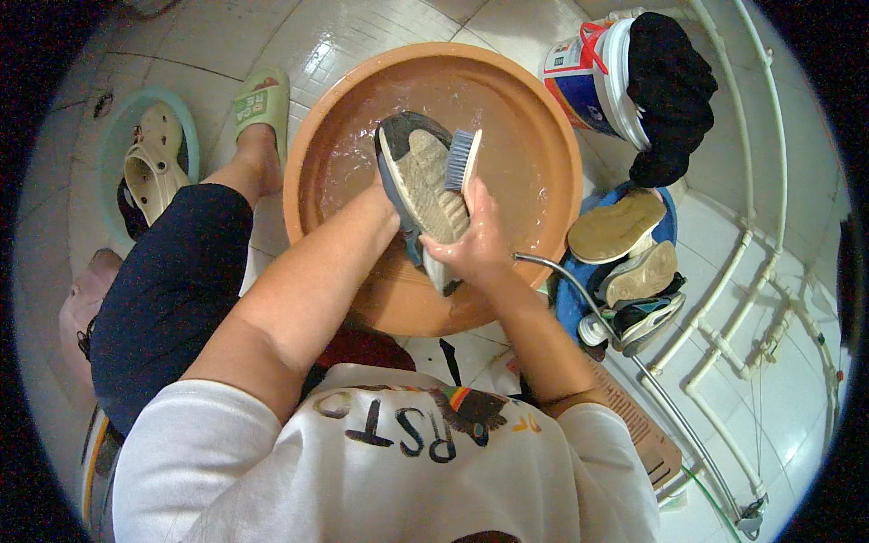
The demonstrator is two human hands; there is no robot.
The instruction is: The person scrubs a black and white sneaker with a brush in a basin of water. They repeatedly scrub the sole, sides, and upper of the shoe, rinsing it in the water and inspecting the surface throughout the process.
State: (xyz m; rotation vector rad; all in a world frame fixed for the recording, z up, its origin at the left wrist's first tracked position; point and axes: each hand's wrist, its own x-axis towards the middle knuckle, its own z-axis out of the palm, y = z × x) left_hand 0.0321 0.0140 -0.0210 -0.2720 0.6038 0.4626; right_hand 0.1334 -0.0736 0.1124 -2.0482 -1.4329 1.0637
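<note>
A sneaker (425, 195) with a dark toe and a worn beige sole is tilted over the water, its sole facing me. My left hand (387, 197) supports it from the left; the fingers are hidden behind the shoe. In my right hand (478, 242) is a scrubbing brush (471, 163) with a pale handle and grey-blue bristles. The bristles are against or very close to the sole's right edge. My right thumb rests on the shoe's lower part. Beneath both hands lies a large orange basin (303, 136) holding shallow water.
To the right, a blue tub (568, 299) holds several shoes (617, 226), by a curved metal tube (579, 281). Dark cloth (670, 90) hangs from a white bucket (625, 81) above it. Wall pipes (715, 335) run along the right. A teal basin (192, 149) with clogs (158, 167) stands left.
</note>
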